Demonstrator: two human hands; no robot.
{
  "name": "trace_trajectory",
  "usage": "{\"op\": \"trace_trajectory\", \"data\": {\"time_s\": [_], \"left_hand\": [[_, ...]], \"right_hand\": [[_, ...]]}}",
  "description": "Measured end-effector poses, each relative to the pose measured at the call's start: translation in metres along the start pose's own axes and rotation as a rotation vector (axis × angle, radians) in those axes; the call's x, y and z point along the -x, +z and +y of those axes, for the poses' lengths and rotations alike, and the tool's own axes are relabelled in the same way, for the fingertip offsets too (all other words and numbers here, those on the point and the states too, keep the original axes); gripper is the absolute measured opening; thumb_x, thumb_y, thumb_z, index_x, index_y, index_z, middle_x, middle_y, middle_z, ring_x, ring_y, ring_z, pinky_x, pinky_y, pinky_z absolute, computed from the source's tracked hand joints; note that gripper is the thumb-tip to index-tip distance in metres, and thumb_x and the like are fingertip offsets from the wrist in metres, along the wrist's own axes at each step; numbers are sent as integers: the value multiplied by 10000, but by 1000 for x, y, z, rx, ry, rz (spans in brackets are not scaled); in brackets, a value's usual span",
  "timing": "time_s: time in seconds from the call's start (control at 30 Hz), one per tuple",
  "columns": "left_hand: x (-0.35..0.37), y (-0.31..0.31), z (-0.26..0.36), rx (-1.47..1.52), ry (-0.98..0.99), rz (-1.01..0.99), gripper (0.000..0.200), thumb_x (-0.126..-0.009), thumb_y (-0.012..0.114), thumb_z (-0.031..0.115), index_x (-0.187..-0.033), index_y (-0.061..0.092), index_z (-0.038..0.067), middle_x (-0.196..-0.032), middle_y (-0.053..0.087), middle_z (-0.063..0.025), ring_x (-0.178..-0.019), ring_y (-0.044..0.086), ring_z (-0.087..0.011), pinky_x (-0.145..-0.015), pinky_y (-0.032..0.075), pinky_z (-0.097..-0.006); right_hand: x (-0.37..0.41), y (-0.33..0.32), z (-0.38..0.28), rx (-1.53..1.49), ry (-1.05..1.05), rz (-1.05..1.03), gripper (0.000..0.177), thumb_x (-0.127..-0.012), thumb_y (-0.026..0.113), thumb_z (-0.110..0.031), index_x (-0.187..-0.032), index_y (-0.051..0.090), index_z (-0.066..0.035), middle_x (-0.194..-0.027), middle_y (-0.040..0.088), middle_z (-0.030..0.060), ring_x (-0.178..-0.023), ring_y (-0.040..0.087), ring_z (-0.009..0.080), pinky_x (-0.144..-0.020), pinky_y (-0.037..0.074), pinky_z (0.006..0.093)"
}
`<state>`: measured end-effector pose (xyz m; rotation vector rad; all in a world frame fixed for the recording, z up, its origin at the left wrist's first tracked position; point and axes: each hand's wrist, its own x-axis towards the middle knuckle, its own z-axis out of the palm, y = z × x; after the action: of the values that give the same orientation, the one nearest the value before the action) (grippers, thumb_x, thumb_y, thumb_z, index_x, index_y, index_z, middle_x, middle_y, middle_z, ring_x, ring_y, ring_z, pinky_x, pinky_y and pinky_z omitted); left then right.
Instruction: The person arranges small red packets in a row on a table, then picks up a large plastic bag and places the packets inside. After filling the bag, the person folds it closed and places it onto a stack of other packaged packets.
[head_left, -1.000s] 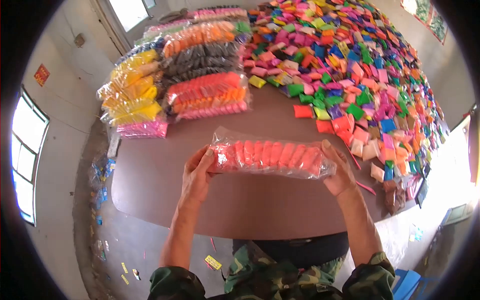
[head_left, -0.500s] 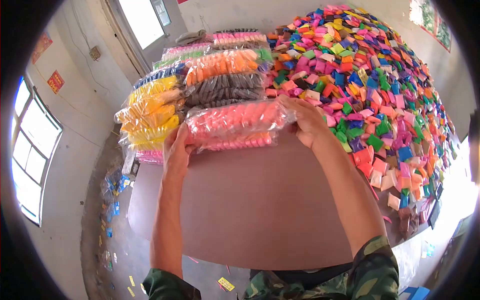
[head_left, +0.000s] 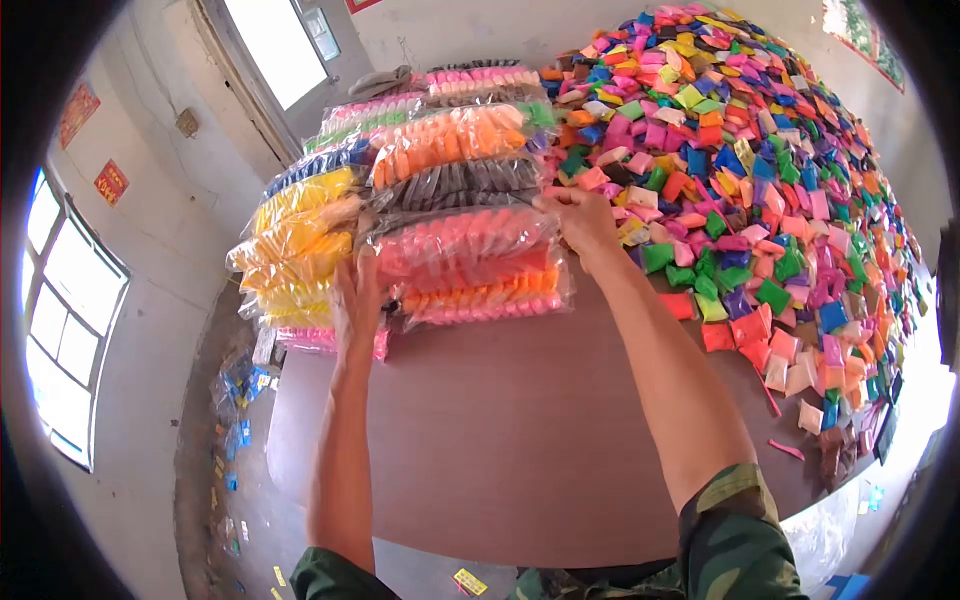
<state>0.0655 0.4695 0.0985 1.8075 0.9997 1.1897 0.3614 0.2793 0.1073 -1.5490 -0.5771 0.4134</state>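
A clear plastic bag of coral-pink packets (head_left: pixel 460 245) lies on the near end of the bag stack, above bags of orange packets (head_left: pixel 480 290) and pink packets (head_left: pixel 485 311). My left hand (head_left: pixel 356 295) grips its left end, with the fingertips partly hidden between this bag and the yellow bags. At the upper right corner, my right hand (head_left: pixel 582 225) pinches the plastic between thumb and fingers. Directly behind it is a bag of dark grey packets (head_left: pixel 455 182).
Bags of yellow packets (head_left: pixel 300 255) are stacked at left, with orange ones (head_left: pixel 445 135) farther back. A large heap of loose colourful packets (head_left: pixel 720 180) covers the right side of the brown table (head_left: pixel 500 430). Litter (head_left: pixel 235 440) lies on the floor at left.
The coral-pink bag has come down onto the near stack and now sits level against the grey bag. Both hands stay at its ends; the right hand has shifted slightly left.
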Motion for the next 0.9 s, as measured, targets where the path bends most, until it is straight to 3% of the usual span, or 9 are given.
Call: {"op": "trace_trajectory", "data": {"time_s": [0.13, 0.23, 0.33, 0.43, 0.53, 0.67, 0.7, 0.8, 0.9], "left_hand": [[56, -4, 44, -12, -43, 68, 543, -1031, 692, 368, -1357, 574, -50, -1245, 625, -192, -1001, 662, -270, -804, 614, -373], [84, -7, 41, -340, 298, 131, 571, -995, 742, 333, -1424, 579, -6, -1376, 614, -201, -1190, 641, -324, -926, 603, -417], [90, 2, 60, -611, 759, 27, 613, -947, 784, 295, -1470, 584, 45, -1491, 582, -190, -1366, 561, -357, -1086, 515, -468], [85, 22, 79, -741, 834, -86, 648, -922, 794, 290, -1498, 582, 78, -1546, 560, -171, -1424, 516, -384, -1199, 386, -526], [71, 34, 70, -792, 796, -72, 677, -901, 809, 303, -1501, 583, 85, -1531, 575, -163, -1449, 488, -370, -1213, 354, -546], [64, 34, 60, -843, 791, -95, 696, -884, 828, 326, -1492, 587, 87, -1523, 583, -152, -1446, 488, -364, -1205, 357, -548], [64, 32, 60, -842, 798, -98, 696, -880, 832, 327, -1486, 590, 86, -1513, 590, -150, -1435, 498, -361, -1200, 361, -546], [65, 29, 60, -851, 788, -93, 697, -856, 855, 308, -1463, 606, 72, -1491, 615, -164, -1402, 542, -367, -1195, 381, -520], [67, 19, 63, -772, 800, -142, 622, -874, 837, 285, -1417, 630, 64, -1441, 638, -158, -1337, 584, -364, -1151, 420, -507]], "right_hand": [[-9, 6, 13, -18, 28, 55, 313, -905, 881, -230, -1084, 786, 9, -833, 723, 22, -617, 597, 101, -512, 439, 299], [-14, 10, 17, -80, 4, 78, 311, -915, 875, -249, -1067, 774, 3, -791, 698, 5, -600, 603, 112, -496, 437, 290], [4, 8, -8, -119, 136, 79, 373, -959, 828, -358, -1063, 761, -6, -816, 682, 13, -615, 628, 137, -534, 495, 287], [-8, 6, 8, -161, 145, 79, 491, -992, 754, -499, -1094, 746, -19, -876, 674, 21, -711, 667, 144, -620, 559, 305], [16, -2, 0, -368, 126, 18, 565, -1004, 686, -593, -1116, 732, -41, -921, 665, 15, -830, 688, 134, -663, 591, 315], [24, -14, -16, -249, 116, -137, 612, -968, 697, -662, -1138, 736, -75, -914, 644, -4, -827, 637, 100, -618, 509, 291], [26, -14, -21, -255, 130, -156, 584, -949, 736, -646, -1097, 734, -81, -912, 641, -14, -795, 602, 85, -597, 454, 268], [18, -7, -19, -43, -5, -190, 522, -931, 790, -583, -1048, 724, -78, -901, 634, -23, -782, 593, 75, -587, 439, 253], [21, -16, -26, -72, 43, -315, 485, -897, 857, -468, -1122, 738, -55, -914, 644, -11, -774, 591, 77, -569, 430, 251]]}}
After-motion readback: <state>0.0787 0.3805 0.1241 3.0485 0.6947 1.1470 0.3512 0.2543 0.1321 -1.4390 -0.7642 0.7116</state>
